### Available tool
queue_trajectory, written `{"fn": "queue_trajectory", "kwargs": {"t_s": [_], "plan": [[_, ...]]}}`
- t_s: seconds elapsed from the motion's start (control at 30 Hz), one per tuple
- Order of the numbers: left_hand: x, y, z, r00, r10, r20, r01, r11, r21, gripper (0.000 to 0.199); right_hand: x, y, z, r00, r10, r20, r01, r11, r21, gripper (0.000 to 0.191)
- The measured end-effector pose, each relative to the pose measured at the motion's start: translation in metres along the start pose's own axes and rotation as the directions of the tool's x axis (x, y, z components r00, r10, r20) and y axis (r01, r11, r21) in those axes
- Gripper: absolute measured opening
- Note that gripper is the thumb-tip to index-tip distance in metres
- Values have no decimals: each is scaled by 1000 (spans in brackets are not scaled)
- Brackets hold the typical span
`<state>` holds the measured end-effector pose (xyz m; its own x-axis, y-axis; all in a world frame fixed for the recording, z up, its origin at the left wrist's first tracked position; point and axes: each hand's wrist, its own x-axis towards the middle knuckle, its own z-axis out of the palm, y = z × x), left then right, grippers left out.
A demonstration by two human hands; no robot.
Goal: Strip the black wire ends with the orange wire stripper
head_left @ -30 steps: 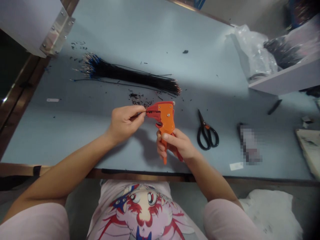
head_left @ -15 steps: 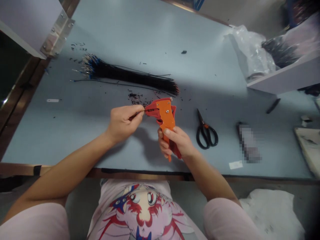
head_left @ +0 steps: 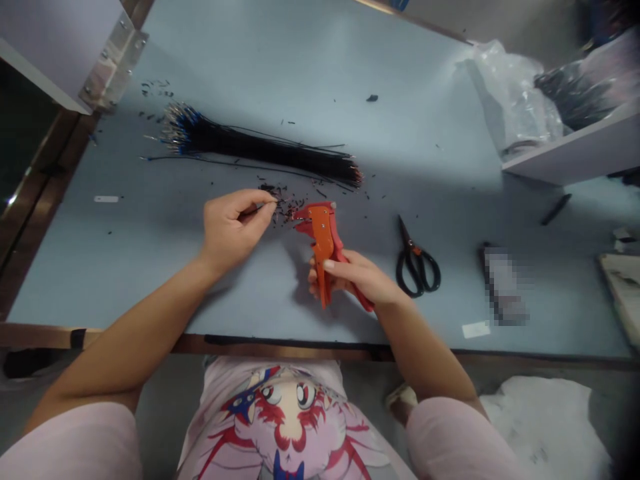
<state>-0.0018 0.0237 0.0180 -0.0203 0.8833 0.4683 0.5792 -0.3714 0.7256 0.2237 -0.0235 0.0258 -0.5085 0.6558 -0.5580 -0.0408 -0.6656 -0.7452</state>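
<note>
Many scraps point(head_left: 289, 213) lie near left hand point(head_left: 231, 227) pinching wire point(head_left: 254, 212), right hand point(head_left: 369, 276) gripping tool point(head_left: 323, 233).

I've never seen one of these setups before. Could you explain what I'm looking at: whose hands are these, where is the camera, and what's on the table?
There is no robot here: these are a person's own bare hands. The view comes from one camera worn on the head, looking forward and down, so you see roughly what the wearer sees.

The left hand pinches what looks like a thin dark wire. The right hand grips an orange and red hand tool, perhaps a wire stripper; its jaws stand apart from the wire.

On the blue-grey table lie a long bundle of black wires, small dark scraps and black-handled scissors. An object to the right is pixelated, so I can't identify it.
</note>
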Motion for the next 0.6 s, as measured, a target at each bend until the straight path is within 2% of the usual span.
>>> {"fn": "queue_trajectory", "kwargs": {"t_s": [0.17, 0.3, 0.47, 0.6], "plan": [[-1, -2, 2, 999, -10, 46, 11, 1000, -13, 10, 0, 0, 2, 997, -70, -17, 71, 997, 28, 33], [-4, 4, 3, 999, 3, 54, 0, 999, -55, 9, -5, 0, 4, 987, -151, 58, 140, 977, 158, 31], [-8, 11, 6, 992, 18, 123, -10, 997, -71, 9, -7, 2, 5, 979, -146, 145, 115, 972, 204, 30], [-10, 12, 7, 990, 18, 138, -9, 998, -65, 11, -7, 2, 5, 976, -119, 180, 78, 973, 218, 33]]}}
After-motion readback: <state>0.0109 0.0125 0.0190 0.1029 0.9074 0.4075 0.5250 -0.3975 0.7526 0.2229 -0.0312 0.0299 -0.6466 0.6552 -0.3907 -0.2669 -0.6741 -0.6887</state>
